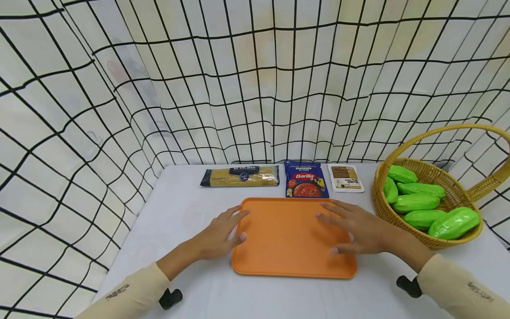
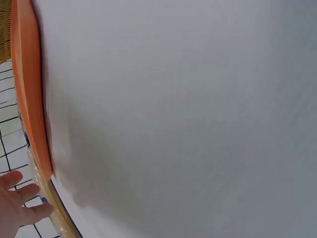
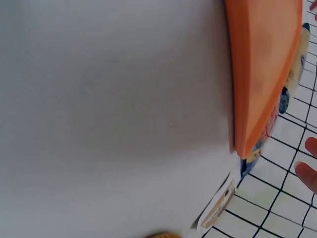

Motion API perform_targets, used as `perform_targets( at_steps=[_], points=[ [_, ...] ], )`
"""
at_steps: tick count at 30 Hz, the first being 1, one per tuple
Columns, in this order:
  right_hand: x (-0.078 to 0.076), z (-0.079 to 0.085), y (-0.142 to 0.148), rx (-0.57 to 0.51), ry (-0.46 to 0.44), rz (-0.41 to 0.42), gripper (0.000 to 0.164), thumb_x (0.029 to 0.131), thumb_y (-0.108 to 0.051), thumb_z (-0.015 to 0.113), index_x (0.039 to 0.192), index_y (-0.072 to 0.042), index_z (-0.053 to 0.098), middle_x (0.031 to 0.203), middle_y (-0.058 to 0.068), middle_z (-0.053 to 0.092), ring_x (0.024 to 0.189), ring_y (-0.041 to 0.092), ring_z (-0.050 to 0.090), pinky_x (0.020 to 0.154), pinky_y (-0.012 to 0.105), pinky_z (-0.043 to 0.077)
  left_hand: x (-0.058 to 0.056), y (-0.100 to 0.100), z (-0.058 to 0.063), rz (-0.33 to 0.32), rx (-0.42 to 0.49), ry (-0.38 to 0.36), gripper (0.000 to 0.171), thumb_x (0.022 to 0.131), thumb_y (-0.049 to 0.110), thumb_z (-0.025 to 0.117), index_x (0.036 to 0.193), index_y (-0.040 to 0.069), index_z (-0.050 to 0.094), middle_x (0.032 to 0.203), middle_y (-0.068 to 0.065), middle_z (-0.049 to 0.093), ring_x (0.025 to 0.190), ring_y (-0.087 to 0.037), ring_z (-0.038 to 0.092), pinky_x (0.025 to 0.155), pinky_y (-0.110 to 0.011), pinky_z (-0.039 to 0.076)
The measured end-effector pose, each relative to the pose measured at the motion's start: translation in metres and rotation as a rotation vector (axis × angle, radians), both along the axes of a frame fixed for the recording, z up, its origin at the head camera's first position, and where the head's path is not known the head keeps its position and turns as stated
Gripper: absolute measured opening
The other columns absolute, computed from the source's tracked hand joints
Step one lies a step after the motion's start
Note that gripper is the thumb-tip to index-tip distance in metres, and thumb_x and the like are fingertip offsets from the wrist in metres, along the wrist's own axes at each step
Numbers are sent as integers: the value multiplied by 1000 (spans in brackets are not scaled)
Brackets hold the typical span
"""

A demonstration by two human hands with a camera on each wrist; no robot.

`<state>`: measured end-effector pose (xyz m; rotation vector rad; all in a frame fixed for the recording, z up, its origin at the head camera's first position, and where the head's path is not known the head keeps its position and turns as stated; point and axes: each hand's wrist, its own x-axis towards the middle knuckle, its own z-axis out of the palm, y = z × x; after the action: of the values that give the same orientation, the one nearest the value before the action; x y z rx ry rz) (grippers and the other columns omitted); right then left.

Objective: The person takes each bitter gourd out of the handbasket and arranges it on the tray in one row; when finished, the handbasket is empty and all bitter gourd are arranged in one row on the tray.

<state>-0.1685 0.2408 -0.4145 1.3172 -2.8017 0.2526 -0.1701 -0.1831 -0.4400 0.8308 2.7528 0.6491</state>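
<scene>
An orange rectangular tray (image 1: 295, 239) lies flat on the white table. Over its left edge is my left hand (image 1: 221, 232), fingers spread and holding nothing. My right hand (image 1: 356, 228) is over the tray's right side, its fingers also spread and nothing between them. Whether either hand touches the tray is hard to tell. In the left wrist view, my left hand's fingers (image 2: 29, 210) show beside the tray's edge (image 2: 32, 94). The right wrist view catches the tray (image 3: 257, 64) and, apart from it, my right hand's fingertips (image 3: 308, 173).
Behind the tray lie a spaghetti pack (image 1: 243, 176), a blue Barilla sauce pouch (image 1: 306, 179) and a small white-and-brown packet (image 1: 345, 178). At the right stands a wicker basket (image 1: 378, 195) with a tall handle, holding several green vegetables (image 1: 416, 202). Black netting (image 1: 275, 88) over white cloth encloses the table.
</scene>
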Motion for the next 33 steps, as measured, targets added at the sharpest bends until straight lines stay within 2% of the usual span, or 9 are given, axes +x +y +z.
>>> perform_targets(
  at_steps=[6,11,15,18,22,26,28,33],
  points=[
    [-4,15,12,-71,-52,-109,75,89,-59,66,154,-31,41,155,11,45,139,39,43,105,63,47,-5,-2,1,163,186,-168,65,105,39,49,157,9,27,157,-17,34,142,-35,41,116,-58,38],
    [-7,28,25,-137,-99,-191,65,90,-53,68,146,-24,53,150,8,51,136,37,47,103,63,47,-11,-2,-1,334,304,-279,68,100,36,60,154,7,31,148,-17,47,129,-31,54,104,-49,53],
    [-9,36,35,-169,-145,-247,62,91,-50,69,142,-19,56,143,7,57,132,35,51,104,63,47,-17,-3,-6,441,418,-404,69,97,29,66,152,5,33,140,-17,52,120,-28,60,90,-40,61],
    [-10,41,43,-193,-177,-293,59,91,-49,69,139,-17,58,135,4,62,122,29,59,96,51,55,-20,-3,-9,472,480,-478,68,95,22,67,151,2,33,133,-18,55,112,-26,64,83,-37,63],
    [-11,51,57,-225,-191,-344,53,92,-43,71,136,-17,60,122,1,66,108,22,63,84,44,59,-23,-2,-11,488,510,-538,67,93,17,68,149,2,35,126,-16,59,104,-21,67,80,-36,64],
    [-14,59,72,-251,-191,-375,46,93,-33,72,135,-17,61,113,-4,66,104,14,61,88,44,59,-24,-1,-12,475,517,-583,67,91,14,69,148,1,37,125,-17,59,101,-21,67,77,-36,64],
    [-17,62,79,-258,-185,-387,43,93,-30,71,134,-19,62,114,-6,66,102,8,61,88,38,58,-23,0,-11,469,513,-595,67,90,12,70,148,0,37,124,-18,57,100,-20,67,76,-36,64],
    [-25,69,95,-270,-187,-402,38,94,-26,71,130,-17,66,122,0,68,100,-5,59,86,26,57,-21,2,-8,459,505,-595,66,88,7,71,146,-1,39,122,-17,57,94,-18,66,75,-34,64]
  ],
)
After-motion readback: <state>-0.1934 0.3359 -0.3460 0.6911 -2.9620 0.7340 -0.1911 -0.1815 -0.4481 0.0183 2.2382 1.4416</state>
